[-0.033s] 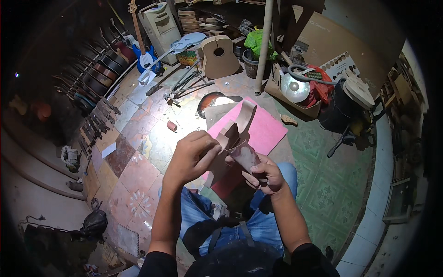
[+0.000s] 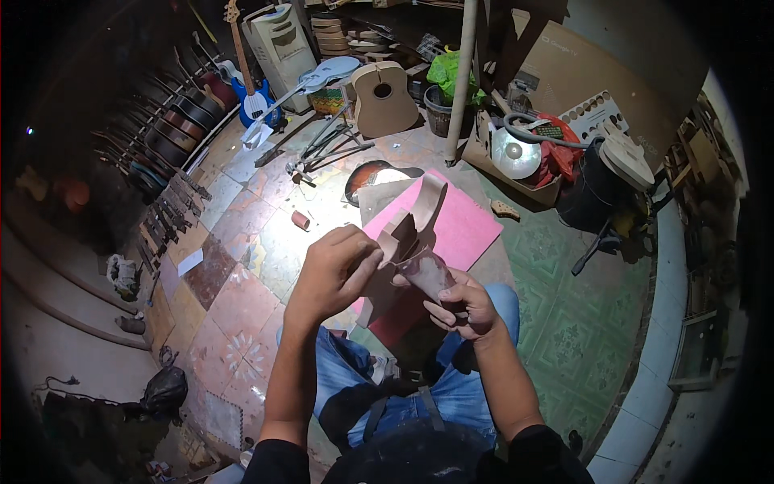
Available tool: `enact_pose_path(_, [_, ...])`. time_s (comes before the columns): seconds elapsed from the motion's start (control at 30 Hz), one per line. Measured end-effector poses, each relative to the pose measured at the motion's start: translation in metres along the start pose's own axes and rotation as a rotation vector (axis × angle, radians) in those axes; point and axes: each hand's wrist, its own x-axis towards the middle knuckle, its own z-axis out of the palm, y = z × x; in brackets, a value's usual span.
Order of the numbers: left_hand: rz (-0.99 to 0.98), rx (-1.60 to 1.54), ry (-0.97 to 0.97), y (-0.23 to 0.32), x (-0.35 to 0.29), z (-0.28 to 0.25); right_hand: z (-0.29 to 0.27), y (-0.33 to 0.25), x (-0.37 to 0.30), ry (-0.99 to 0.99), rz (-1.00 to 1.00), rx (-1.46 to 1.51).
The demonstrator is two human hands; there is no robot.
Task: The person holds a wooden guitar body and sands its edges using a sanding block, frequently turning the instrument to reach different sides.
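Observation:
In front of my lap stands a pale wooden guitar body (image 2: pixel 433 194), its curved horn pointing away from me. My right hand (image 2: pixel 468 306) grips a bent, dust-whitened sheet that looks like sandpaper (image 2: pixel 427 273), thumb on top and fingers beneath. At the sheet's left edge, my left hand (image 2: pixel 343 270) is closed in a pinch, thumb against forefinger. The sheet and my left hand hide part of the body. Under the body lies a pink board (image 2: pixel 476 230).
A small reddish-brown roll (image 2: pixel 300 219) lies on the tiles to the left. Beyond the board are a sunburst guitar body (image 2: pixel 372 179), a metal stand (image 2: pixel 322 149) and an unfinished acoustic guitar body (image 2: pixel 385 105). On the right stand a cardboard box (image 2: pixel 548 194) and a black bucket (image 2: pixel 580 194).
The sheet has tilted slightly in my hands, showing more of its darker upper edge. My arms and the guitar body are nearly where they were.

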Motion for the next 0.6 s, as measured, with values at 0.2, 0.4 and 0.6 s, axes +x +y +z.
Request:
enact_pose_path(0.2, [-0.032, -0.031, 0.075, -0.004, 0.003, -0.002, 0.007, -0.004, 0.001, -0.029, 0.047, 0.08])
enact_pose_path(0.4, [0.027, -0.118, -0.019, 0.01, 0.005, 0.008, -0.005, -0.002, 0.004, -0.051, 0.021, 0.14])
enact_pose_path(0.6, [0.074, -0.028, 0.012, 0.003, 0.007, 0.013, 0.011, -0.016, 0.003, 0.021, 0.091, 0.15])
